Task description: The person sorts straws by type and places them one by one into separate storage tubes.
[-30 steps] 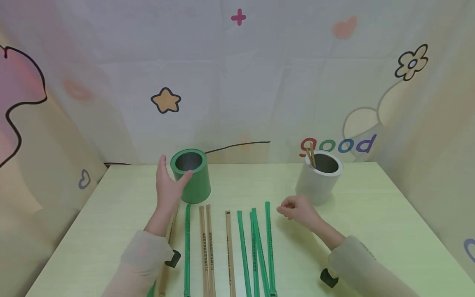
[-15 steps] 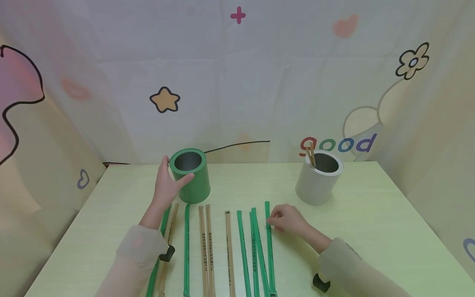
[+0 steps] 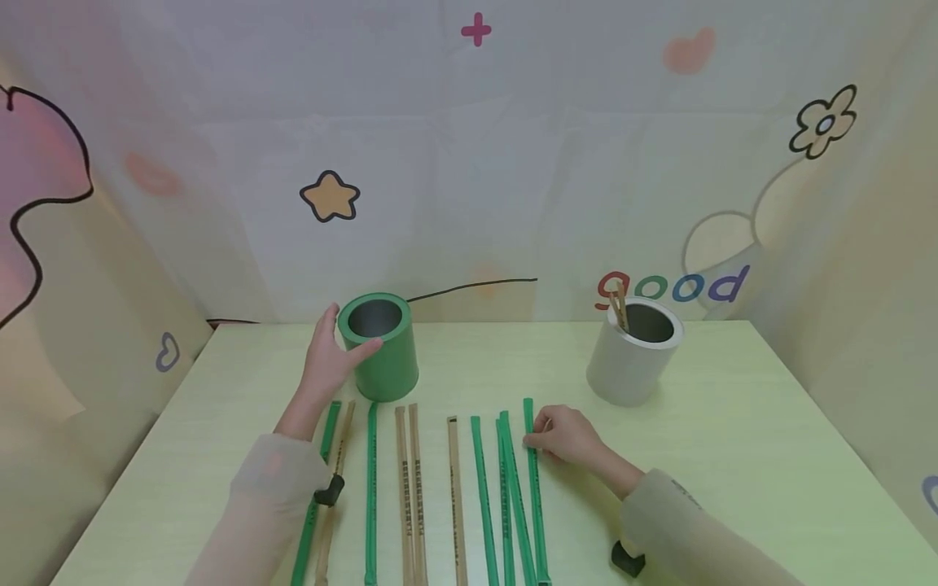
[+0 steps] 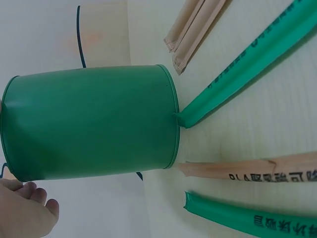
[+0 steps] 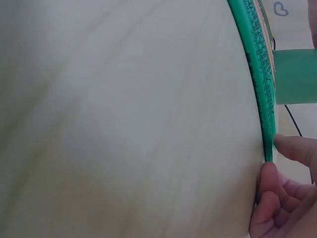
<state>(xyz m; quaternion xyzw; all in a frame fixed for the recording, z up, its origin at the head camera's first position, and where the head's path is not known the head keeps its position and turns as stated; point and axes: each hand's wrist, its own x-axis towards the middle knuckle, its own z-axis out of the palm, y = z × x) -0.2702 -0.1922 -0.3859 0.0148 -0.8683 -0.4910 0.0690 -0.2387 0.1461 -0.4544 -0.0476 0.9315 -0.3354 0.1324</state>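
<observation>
Pinching the rightmost green straw (image 3: 537,505) near its far end: right hand (image 3: 570,433), thumb to one side, fingers to the other, gap closed down to the wrapper's width. Straw lies flat, right of the table's middle, running toward the near edge. Left hand (image 3: 326,362) bent round the green cup (image 3: 392,370), thumb across the front, fingers at its left side; firmness of hold cannot be told.

Technique (judgement): step in hand looks like picking up this straw. Best to raise the far end first, slowly; the near end lies close beside the leaning green straw (image 3: 516,488), which a sideways pull could drag. Keep the pinch light, as the thin wrapper may crease. Left hand should steady the cup without tipping it.

Surface: table (image 3: 747,423) pale, smooth-looking, faintly grained. Green cup stands toward the far left corner, white cup (image 3: 623,374) toward the far right, brown sticks (image 3: 621,313) upright in it. Room: printed cloth (image 3: 469,179) rises behind the far edge and along both sides, star (image 3: 330,196) and flower (image 3: 824,124) among its motifs. Light soft, shadows faint.
</observation>
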